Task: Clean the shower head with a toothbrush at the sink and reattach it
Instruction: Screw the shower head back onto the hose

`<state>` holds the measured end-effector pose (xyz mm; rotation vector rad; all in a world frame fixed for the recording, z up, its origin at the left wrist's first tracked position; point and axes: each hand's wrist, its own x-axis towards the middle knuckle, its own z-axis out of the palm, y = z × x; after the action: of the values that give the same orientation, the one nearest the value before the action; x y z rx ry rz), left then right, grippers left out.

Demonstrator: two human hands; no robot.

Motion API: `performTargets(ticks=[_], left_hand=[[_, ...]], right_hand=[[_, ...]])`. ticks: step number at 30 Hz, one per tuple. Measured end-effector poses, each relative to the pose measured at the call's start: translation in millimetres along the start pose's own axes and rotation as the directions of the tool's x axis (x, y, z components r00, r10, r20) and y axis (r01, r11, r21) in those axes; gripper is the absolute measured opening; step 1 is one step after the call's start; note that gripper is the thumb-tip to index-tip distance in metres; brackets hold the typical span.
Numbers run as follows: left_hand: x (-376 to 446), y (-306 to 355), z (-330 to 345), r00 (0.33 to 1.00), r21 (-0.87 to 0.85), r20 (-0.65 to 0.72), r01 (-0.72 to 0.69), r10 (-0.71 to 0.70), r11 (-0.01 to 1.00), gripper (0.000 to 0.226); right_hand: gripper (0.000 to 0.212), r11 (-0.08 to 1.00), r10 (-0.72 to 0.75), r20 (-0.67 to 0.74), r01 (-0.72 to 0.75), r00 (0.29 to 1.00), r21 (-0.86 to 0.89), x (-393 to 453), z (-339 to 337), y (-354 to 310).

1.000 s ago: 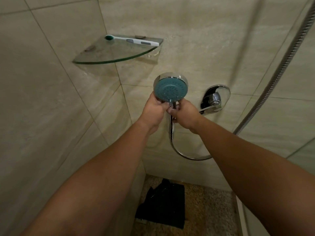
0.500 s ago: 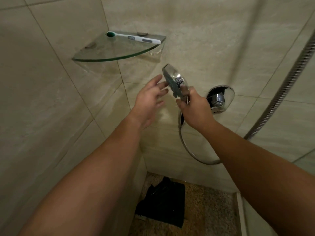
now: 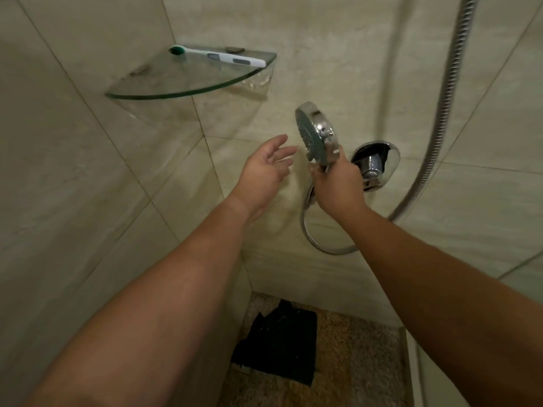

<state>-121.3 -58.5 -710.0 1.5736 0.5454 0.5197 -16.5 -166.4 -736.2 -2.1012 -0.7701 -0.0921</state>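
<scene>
Beige tiled walls point(image 3: 73, 177) meet in a corner ahead of me, with a speckled floor point(image 3: 352, 348) showing at the bottom of the view.

I have the shower head point(image 3: 316, 133) up in front of the right-hand wall, just left of the chrome mixer valve point(image 3: 377, 164). Its long axis runs roughly upright, handle down and disc on top. The teal spray face is turned to the left, toward my other hand, so I see it almost edge-on, with the chrome back facing right. From the bottom of the handle the metal hose point(image 3: 323, 245) loops down and round, then climbs out of view at the upper right.

My right hand point(image 3: 338, 183) is wrapped round the handle just under the disc, fingers curled tight on it, back of the hand toward me, forearm reaching in from the lower right.

My left hand point(image 3: 264, 168) holds nothing. It hangs just beside the spray face without touching it, fingers loosely spread and pointing right toward the disc, palm turned partly up. That forearm comes in from the lower left.

Up in the corner, a glass corner shelf point(image 3: 164, 95) carries the toothbrush point(image 3: 217, 56). It lies flat along the back edge, green head to the left near the corner, white handle pointing right. I see nothing else lying on the glass besides its two mounting clips.

Down on the floor, against the foot of the wall, lies a crumpled black cloth point(image 3: 279, 342).
</scene>
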Motion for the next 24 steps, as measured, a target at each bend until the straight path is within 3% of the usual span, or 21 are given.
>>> performTargets(ticks=[16, 24], left_hand=[[19, -10, 20, 0.998, 0.128, 0.068, -0.025, 0.016, 0.991, 0.065], [26, -3, 26, 0.998, 0.141, 0.057, -0.032, 0.024, 0.989, 0.064]], right_hand=[[0.029, 0.996, 0.077, 0.038, -0.078, 0.996, 0.034, 16, -6, 15], [0.035, 0.975, 0.138, 0.16, -0.163, 0.977, 0.154, 27, -9, 17]])
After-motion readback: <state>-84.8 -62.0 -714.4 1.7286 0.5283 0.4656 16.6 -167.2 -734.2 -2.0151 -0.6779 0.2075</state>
